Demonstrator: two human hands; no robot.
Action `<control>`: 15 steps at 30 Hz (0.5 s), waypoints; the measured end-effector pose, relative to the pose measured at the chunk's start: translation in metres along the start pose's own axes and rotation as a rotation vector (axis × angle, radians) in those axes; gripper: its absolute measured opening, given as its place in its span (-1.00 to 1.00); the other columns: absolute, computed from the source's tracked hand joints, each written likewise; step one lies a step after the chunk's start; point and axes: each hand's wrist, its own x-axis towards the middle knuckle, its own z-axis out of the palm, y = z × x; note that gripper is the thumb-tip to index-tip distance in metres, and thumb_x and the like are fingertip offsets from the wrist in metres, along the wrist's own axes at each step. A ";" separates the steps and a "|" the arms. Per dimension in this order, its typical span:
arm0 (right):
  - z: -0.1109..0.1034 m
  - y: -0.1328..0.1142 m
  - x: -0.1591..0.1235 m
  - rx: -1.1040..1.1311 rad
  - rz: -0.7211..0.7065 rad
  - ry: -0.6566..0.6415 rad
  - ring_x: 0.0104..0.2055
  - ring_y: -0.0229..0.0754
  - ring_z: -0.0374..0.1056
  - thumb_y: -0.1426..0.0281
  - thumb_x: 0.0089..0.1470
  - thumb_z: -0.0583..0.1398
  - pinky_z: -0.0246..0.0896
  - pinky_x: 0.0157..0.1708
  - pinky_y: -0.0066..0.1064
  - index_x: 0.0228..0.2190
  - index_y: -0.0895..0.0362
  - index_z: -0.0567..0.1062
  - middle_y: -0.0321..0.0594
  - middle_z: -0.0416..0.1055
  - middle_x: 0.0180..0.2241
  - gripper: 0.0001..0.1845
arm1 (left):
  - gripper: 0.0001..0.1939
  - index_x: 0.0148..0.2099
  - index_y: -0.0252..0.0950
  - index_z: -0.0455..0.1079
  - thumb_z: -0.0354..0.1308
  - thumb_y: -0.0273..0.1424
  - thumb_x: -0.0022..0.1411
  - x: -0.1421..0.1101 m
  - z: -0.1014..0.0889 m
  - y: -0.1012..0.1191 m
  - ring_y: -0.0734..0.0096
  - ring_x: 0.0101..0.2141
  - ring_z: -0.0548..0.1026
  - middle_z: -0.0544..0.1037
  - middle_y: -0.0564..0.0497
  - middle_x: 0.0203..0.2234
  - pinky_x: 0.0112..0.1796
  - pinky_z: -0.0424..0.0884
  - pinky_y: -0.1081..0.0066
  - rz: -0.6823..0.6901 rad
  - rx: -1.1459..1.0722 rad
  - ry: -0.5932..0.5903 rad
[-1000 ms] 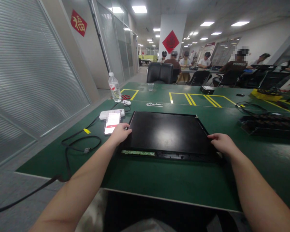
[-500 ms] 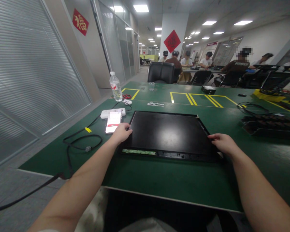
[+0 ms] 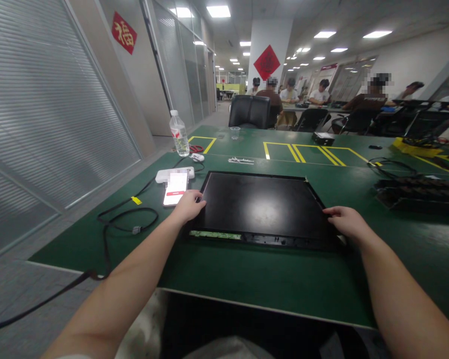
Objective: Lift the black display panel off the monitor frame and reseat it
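Observation:
A black display panel (image 3: 262, 199) lies face up in front of me, its glossy surface reflecting a bright patch. Along its near edge runs a narrow green circuit board (image 3: 215, 235). My left hand (image 3: 190, 205) is closed on the panel's left edge, thumb and fingers pinching the rim. On the opposite side, my right hand (image 3: 342, 220) grips the right edge, with its fingertips at the frame. A lit phone (image 3: 175, 188) lies just beyond my left hand, close to a white power strip (image 3: 164, 175).
The panel rests on a green table (image 3: 247, 279). A black cable (image 3: 127, 229) loops at left. Farther back stand a water bottle (image 3: 178, 134) and a plastic cup (image 3: 235, 132). Black parts (image 3: 422, 194) lie at right. Several people sit at tables behind an office chair (image 3: 249, 112).

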 end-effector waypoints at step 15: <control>0.001 0.006 0.006 0.001 -0.047 0.020 -0.24 -0.01 0.64 0.58 -0.16 0.33 0.50 -0.24 -0.34 -0.22 0.15 0.79 -0.06 0.70 -0.31 -0.60 | -0.89 -0.30 -0.22 0.62 0.35 -0.32 0.12 -0.001 -0.003 0.003 -0.11 0.11 0.62 0.74 -0.23 0.00 0.21 0.51 0.07 0.043 -0.020 0.003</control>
